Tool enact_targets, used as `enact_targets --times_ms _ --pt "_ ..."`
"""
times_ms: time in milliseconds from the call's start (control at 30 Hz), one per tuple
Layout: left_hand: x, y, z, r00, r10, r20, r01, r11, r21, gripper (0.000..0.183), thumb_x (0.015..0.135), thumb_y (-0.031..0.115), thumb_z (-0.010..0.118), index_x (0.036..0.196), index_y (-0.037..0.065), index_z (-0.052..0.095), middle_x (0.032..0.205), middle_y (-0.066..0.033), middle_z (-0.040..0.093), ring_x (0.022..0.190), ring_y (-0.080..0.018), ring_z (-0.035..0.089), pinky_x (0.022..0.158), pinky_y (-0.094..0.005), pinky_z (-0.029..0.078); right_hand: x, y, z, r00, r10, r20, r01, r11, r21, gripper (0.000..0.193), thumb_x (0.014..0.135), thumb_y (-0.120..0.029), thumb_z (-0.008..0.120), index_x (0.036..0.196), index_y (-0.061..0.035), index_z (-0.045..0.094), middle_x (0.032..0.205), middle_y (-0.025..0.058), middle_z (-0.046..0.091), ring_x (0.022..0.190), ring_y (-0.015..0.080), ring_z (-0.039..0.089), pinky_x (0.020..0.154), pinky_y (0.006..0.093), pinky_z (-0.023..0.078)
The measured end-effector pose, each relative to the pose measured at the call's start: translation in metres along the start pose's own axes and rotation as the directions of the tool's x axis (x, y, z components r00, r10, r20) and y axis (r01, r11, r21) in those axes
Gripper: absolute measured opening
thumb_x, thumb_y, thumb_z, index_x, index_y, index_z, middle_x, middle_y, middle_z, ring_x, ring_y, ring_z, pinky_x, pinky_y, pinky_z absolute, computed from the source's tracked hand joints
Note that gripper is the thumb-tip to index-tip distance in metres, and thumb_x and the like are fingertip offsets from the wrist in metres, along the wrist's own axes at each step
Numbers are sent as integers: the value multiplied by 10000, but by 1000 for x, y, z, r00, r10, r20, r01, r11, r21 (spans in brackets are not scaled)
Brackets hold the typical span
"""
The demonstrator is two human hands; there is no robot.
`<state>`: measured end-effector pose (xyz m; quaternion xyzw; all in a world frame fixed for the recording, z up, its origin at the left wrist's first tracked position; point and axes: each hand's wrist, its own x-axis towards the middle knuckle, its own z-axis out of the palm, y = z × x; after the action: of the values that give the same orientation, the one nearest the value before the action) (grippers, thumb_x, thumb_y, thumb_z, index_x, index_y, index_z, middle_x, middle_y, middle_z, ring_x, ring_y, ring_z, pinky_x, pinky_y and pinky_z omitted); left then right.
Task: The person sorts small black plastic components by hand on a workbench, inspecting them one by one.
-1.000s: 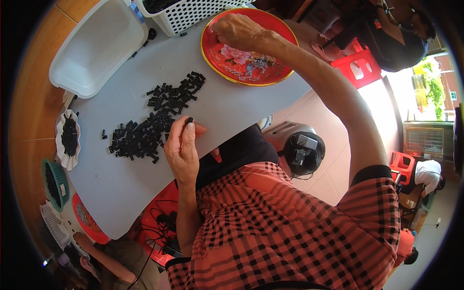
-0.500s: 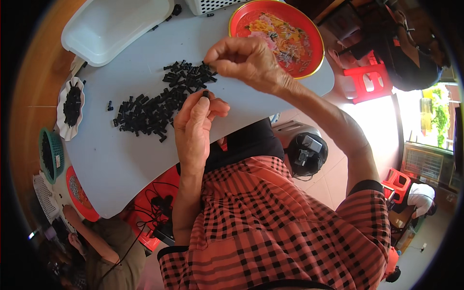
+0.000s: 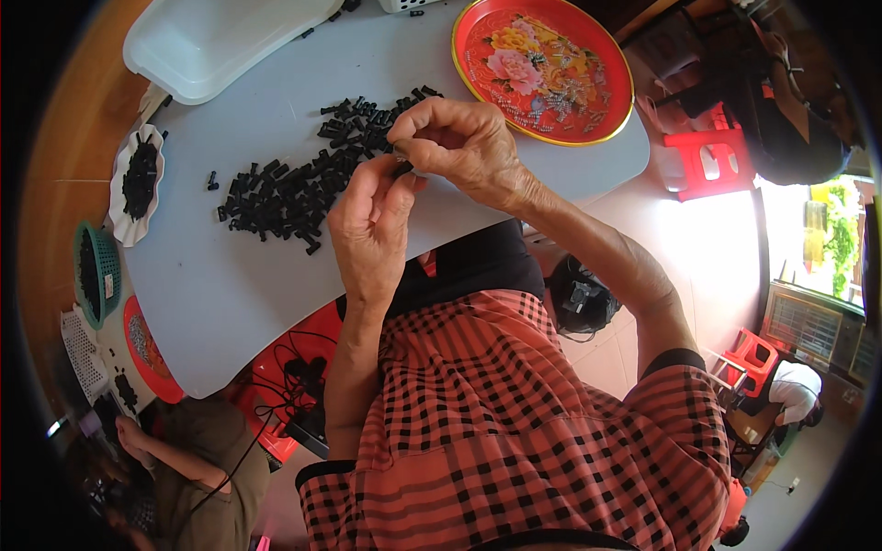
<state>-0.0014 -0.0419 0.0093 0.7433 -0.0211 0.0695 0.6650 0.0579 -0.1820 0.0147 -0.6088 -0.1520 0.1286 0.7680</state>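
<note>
Above the near edge of the grey surface [image 3: 202, 303], the left hand [image 3: 370, 218] pinches a black piece [image 3: 402, 168], probably light, stiff, best held by its sides; the right hand [image 3: 467, 149] has fingertips together beside it, contents unclear.

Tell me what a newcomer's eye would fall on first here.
The red flowered tray probably stands out first, at the far right of the grey table. Next comes the heap of black parts in mid-table. In front of it, the left hand pinches a black piece, with the right hand close by.
</note>
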Motion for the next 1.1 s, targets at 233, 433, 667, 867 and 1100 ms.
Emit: enact_targets --times_ms 233,433,667,867,1100 --pt "3 -10 -3 996 51 -70 -72 939 -337 175 888 32 603 1052 -26 585 875 -34 628 816 -92 574 778 -227 458 0 6 5 1000 -1 27 -4 985 175 55 846 2 598 889 29 618 809 23 629 714 69 601 663 226 533" --pt "0 -4 -2 986 85 -141 -108 981 -159 154 880 23 615 1024 -25 589 845 -22 609 735 -77 529 710 -216 451 2 9 -2 997 -55 -47 62 987 146 112 859 -9 614 967 6 641 838 13 620 739 66 564 691 216 492" --pt "0 0 -5 991 91 -101 -77 989 130 136 847 10 625 977 -25 602 803 -24 585 674 -87 520 625 -232 446 -1 3 6 996 -90 -8 90 996 24 108 839 12 613 940 -1 647 863 -4 622 812 51 571 754 206 490" --pt "1 -1 -8 987 147 -72 -132 976 174 137 821 -8 625 957 -20 617 754 -47 555 663 -119 541 619 -248 449 1 8 2 958 -264 116 285 925 -252 112 805 27 617 911 0 643 850 33 637 781 82 598 710 224 499" --pt "0 -5 -9 986 164 -31 -153 960 233 160 806 -28 610 966 -27 617 748 -67 557 653 -150 560 596 -269 453 -1 1 1 864 -445 237 503 734 -455 160 737 30 669 886 -24 647 824 68 641 693 157 620 625 256 511"
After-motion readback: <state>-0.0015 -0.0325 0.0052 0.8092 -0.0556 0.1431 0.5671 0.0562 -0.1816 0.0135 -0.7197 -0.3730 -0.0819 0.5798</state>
